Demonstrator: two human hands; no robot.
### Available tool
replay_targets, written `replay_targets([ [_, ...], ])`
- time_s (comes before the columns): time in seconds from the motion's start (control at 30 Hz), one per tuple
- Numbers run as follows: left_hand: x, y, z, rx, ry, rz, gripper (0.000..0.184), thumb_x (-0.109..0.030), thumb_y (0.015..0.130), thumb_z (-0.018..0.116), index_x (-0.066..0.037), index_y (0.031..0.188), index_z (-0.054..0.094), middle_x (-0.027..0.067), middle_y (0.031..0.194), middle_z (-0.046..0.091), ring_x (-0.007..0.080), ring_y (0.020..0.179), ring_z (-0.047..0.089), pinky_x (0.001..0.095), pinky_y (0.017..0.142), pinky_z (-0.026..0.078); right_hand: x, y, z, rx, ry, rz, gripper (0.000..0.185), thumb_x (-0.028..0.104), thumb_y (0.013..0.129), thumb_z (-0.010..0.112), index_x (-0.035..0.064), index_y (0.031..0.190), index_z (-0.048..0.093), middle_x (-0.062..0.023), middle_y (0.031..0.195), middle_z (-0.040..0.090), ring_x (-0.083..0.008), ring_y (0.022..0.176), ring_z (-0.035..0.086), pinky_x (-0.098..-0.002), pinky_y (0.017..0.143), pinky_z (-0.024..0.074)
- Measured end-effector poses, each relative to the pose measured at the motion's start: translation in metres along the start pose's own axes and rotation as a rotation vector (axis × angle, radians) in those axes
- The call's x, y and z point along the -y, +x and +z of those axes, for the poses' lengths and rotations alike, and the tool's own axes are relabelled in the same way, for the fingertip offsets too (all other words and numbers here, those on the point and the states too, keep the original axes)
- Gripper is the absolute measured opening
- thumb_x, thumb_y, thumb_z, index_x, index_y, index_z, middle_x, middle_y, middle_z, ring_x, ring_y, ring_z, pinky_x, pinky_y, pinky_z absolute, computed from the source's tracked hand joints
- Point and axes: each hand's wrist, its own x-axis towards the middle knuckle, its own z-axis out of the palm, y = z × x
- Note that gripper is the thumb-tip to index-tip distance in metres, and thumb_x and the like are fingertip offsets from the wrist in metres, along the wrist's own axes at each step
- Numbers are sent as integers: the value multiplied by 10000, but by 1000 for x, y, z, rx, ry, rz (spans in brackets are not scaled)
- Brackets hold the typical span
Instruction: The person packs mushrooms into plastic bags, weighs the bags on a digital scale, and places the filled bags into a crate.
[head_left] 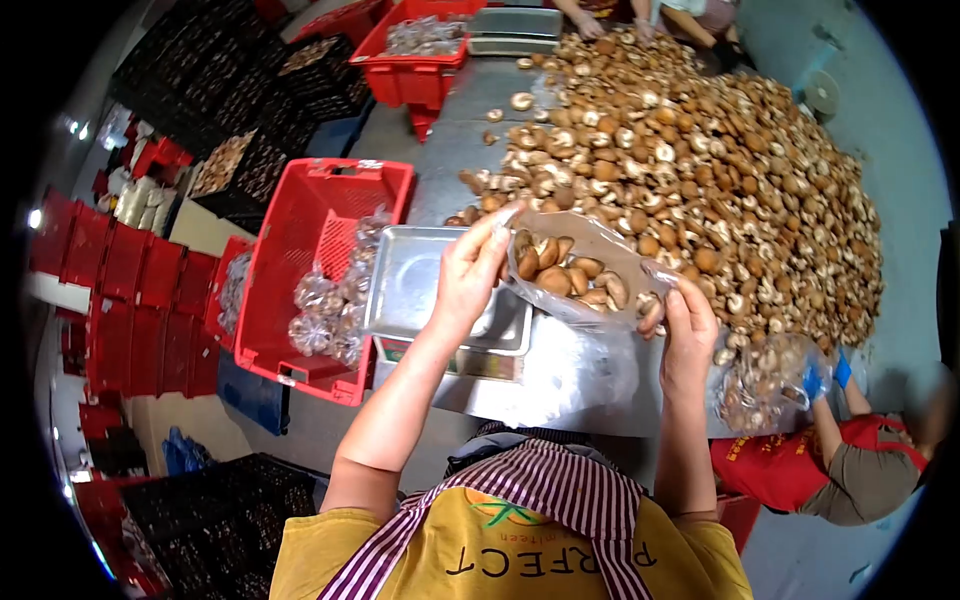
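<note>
Stretching a clear plastic bag (597, 232) of brown mushrooms (553, 280) above the silver metal table (570, 375), the left hand (472, 265) and right hand (688, 325) pinch its edges. A mushroom heap (690, 170) lies far right.

Mushrooms (690, 170) brown-and-cream, 2 o'clock; crate (290, 240) red, 9 o'clock; shirt (480, 588) yellow, apron (560, 470) striped (purple-white), 6 o'clock.

Metal table (460, 140), stacked red crates (150, 345), bright lights (35, 218)
</note>
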Motion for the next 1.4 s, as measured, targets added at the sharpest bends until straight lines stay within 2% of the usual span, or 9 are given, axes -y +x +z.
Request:
replay_targets([
  [0.47, 104, -58, -160, -102, -27, -192, 395, -94, 942, 584, -66, 1335, 545, -44, 780, 635, 5, 596, 458, 165, 512, 327, -108, 4, 118, 146, 36, 358, 228, 139, 990, 518, 25, 1155, 627, -19, 646, 589, -85, 542, 535, -222, 502, 420],
  [0.6, 119, -61, -165, -119, -123, -199, 367, -107, 889, 692, -17, 1229, 587, -25, 896, 633, -5, 651, 488, 166, 537, 368, -94, -10, 123, 99, -66, 343, 269, 182, 980, 540, 30, 1189, 615, -62, 1025, 648, -114, 789, 630, -234, 616, 494],
  [0.73, 107, -61, -174, -61, -21, -234, 358, -146, 872, 721, -6, 1181, 607, -25, 918, 629, -5, 664, 481, 169, 544, 384, -80, -18, 123, 82, -197, 227, 315, 202, 975, 545, 29, 1234, 590, -88, 1118, 626, -149, 936, 624, -260, 690, 514],
  [0.83, 95, -65, -178, -14, -109, -233, 323, -172, 873, 712, -24, 1151, 642, -57, 848, 613, -14, 613, 413, 167, 528, 353, -66, -26, 129, -2, -216, 157, 327, 204, 980, 539, 22, 1249, 577, -98, 1149, 625, -161, 962, 621, -279, 736, 507],
  [0.87, 81, -67, -184, 24, -35, -301, 338, -168, 871, 700, 16, 1145, 628, 18, 912, 669, 24, 682, 547, 210, 609, 462, -65, -25, 124, -7, -224, 144, 331, 206, 981, 537, 20, 1253, 573, -99, 1159, 625, -165, 968, 620, -287, 750, 503],
  [1.07, 86, -76, -192, -13, -81, -294, 325, -199, 856, 711, -10, 1114, 649, -9, 873, 673, 17, 559, 368, 205, 519, 350, -72, -19, 103, -46, -219, 126, 335, 225, 1005, 519, 33, 1277, 557, -81, 1202, 616, -141, 1005, 605, -281, 816, 482],
  [1.13, 86, -76, -195, -33, -74, -281, 313, -182, 866, 702, 6, 1108, 639, 9, 885, 677, 23, 591, 466, 205, 552, 404, -70, -20, 105, -54, -218, 84, 337, 228, 1006, 518, 31, 1278, 556, -81, 1210, 616, -138, 1002, 605, -275, 823, 479],
  [1.2, 91, -76, -195, -78, -230, -192, 338, -190, 882, 698, 11, 1144, 628, -68, 746, 607, -18, 543, 355, 174, 482, 298, -76, -19, 93, -63, -297, 101, 341, 227, 1010, 512, 28, 1284, 551, -82, 1225, 614, -150, 1020, 610, -274, 838, 474],
  [1.4, 96, -74, -201, -116, -145, -151, 330, -258, 867, 724, -19, 1084, 656, 8, 886, 624, 16, 581, 477, 193, 484, 360, -89, -26, 83, -39, -498, 170, 430, 292, 984, 560, 42, 1331, 525, -102, 1276, 589, -189, 1080, 603, -264, 806, 484],
])
